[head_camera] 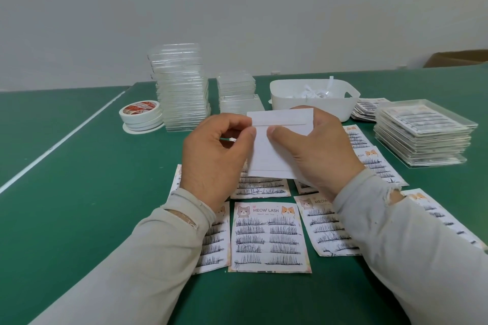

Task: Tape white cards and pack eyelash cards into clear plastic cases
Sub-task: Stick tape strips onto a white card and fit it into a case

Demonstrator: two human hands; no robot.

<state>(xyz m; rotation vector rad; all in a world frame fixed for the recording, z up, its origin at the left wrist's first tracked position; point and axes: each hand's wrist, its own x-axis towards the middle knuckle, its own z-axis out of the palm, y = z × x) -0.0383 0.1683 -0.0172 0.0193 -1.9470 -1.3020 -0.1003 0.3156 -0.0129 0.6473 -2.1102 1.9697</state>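
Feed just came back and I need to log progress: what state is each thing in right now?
White card: held up off the table, tape strips at top and bottom.
Left hand: pinching the card's left edge.
Right hand: gripping the card's right side.
Tape rolls: stacked, untouched.
Tall case stack: empty.
Right case stack: packed.
Eyelash cards: flat, unpacked.

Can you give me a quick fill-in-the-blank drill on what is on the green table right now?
1. Both hands hold up a plain ____ rectangular card.
2. The stacked rolls of white tape sit to the ____ of the tallest stack of clear plastic cases.
3. The white plastic bin holds scraps of ____ paper.
4. The printed eyelash card reads MEOW ____.

Missing words: white; left; white; LASH
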